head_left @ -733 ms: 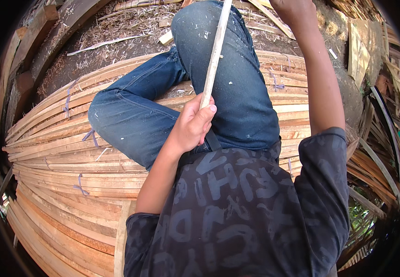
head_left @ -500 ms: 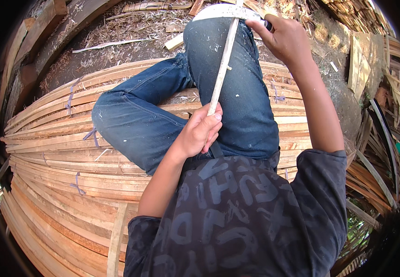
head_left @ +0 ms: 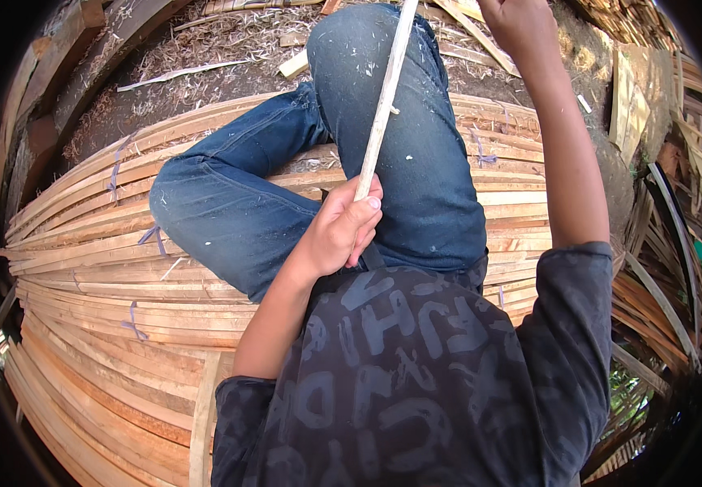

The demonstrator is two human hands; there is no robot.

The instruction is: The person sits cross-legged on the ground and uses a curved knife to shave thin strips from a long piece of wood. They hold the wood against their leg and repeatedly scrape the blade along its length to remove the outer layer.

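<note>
My left hand point(head_left: 339, 227) is closed around the lower end of a thin, pale wooden stick point(head_left: 382, 118) near my lap. The stick slants up over my raised knee and runs out past the upper edge. A small sliver stands off its side halfway up. My right hand point(head_left: 523, 32) is raised at the top edge, right of the stick and apart from it, with its fingers partly cut off. The broad-bladed knife it gripped in the earlier frame lies outside the picture now.
I sit on bundles of long wooden strips point(head_left: 107, 316) tied with purple string point(head_left: 133, 321). Shavings point(head_left: 197, 93) and wood offcuts point(head_left: 294, 63) litter the ground ahead. Thick curved timbers point(head_left: 83, 89) stand at the left; split strips point(head_left: 667, 316) are heaped at the right.
My right hand has moved up and forward, carrying the knife off the stick and out of view. My left hand keeps its hold, shifted slightly left in the picture.
</note>
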